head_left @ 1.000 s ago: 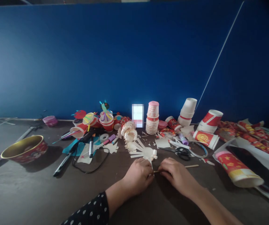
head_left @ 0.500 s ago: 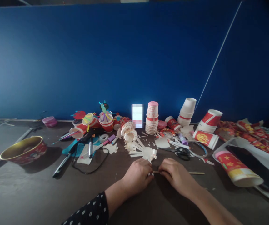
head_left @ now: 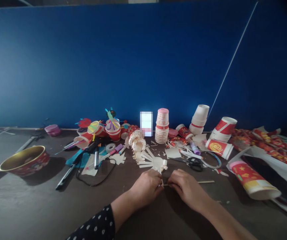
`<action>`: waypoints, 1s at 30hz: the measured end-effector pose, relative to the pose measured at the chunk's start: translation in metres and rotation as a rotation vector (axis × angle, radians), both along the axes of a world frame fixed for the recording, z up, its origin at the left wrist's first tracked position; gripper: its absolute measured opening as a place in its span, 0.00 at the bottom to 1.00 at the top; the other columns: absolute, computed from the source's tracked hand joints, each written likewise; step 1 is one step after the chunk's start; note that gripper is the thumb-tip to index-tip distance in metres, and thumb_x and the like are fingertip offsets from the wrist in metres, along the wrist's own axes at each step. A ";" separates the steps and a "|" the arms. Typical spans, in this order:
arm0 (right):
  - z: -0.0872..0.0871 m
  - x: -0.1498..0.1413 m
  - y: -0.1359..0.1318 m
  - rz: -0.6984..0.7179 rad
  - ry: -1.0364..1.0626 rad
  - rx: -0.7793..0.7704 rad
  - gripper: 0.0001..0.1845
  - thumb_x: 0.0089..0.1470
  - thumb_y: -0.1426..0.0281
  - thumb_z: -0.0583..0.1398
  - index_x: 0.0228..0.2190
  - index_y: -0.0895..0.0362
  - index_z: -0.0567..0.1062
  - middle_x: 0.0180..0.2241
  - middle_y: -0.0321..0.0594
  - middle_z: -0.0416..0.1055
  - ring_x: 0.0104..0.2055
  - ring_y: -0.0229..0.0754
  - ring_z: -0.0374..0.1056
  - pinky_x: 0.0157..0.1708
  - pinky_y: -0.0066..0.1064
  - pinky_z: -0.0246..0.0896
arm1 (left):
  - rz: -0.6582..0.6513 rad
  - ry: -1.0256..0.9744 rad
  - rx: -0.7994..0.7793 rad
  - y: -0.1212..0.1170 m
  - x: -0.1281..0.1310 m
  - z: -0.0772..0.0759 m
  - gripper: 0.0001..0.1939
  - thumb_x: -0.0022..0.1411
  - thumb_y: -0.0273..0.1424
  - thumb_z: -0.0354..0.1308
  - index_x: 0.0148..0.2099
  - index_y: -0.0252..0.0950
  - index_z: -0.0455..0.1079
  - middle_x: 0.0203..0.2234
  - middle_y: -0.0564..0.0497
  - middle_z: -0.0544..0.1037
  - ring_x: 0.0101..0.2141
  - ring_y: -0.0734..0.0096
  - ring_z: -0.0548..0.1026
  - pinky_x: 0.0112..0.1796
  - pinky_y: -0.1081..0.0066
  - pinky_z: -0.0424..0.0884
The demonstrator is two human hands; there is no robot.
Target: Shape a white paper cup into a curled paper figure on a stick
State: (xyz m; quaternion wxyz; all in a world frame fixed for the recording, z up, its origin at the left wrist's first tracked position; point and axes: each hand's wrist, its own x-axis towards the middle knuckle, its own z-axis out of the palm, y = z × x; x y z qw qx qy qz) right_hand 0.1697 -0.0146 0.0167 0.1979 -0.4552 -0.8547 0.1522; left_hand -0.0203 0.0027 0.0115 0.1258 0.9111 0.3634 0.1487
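Blue partition (head_left: 143,66), broad and plain, backs the entry; below it, one dark tabletop (head_left: 58,213), well stocked. Two bare hands: left hand (head_left: 147,186), emerging from a dark spotted sleeve (head_left: 95,221), and right hand (head_left: 188,190), set slightly apart near the front. One patterned bowl (head_left: 37,162), gilt inside, upright at far left. One nested stack of paper cups (head_left: 162,130), tall, upside down; a knock would probably topple it. One red-and-yellow paper cup (head_left: 250,180), on its side at right, apt to roll if the right forearm swings wide. One thin stick (head_left: 206,182), lying crosswise between the hands, its free end projecting beyond the right; right fingers pinched on it, left fingers closed around its left end, though whether they also pinch paper cannot be told. One white paper cup cut into spread strips (head_left: 155,163), flat just beyond the hands. One pair of scissors (head_left: 195,164), dark-handled, behind the right hand, liable to snag a careless reach. One narrow paper strip (head_left: 162,179), running from the cut cup toward the left fingers; judged the weakest item, since an uneven pull or twist on the stick could crease it, tear it at the base or let it slip loose.
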 end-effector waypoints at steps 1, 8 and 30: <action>0.000 -0.001 0.000 0.010 -0.001 0.003 0.10 0.53 0.79 0.53 0.27 0.56 0.72 0.31 0.37 0.69 0.36 0.40 0.61 0.35 0.30 0.53 | -0.010 0.016 0.021 0.000 0.001 0.000 0.06 0.59 0.26 0.53 0.31 0.34 0.70 0.32 0.48 0.75 0.36 0.67 0.71 0.39 0.71 0.66; -0.001 -0.005 0.000 -0.017 -0.024 0.027 0.10 0.54 0.77 0.52 0.27 0.56 0.72 0.30 0.38 0.68 0.34 0.40 0.61 0.34 0.31 0.53 | -0.001 0.052 0.115 -0.001 0.001 -0.003 0.06 0.59 0.26 0.52 0.31 0.32 0.68 0.29 0.47 0.74 0.32 0.67 0.70 0.35 0.71 0.66; 0.001 -0.005 0.000 -0.023 0.006 0.028 0.11 0.53 0.78 0.52 0.28 0.55 0.73 0.31 0.38 0.70 0.35 0.40 0.63 0.35 0.30 0.53 | -0.219 0.079 0.145 0.011 -0.008 -0.002 0.10 0.63 0.28 0.50 0.30 0.32 0.68 0.28 0.48 0.73 0.34 0.68 0.70 0.37 0.71 0.67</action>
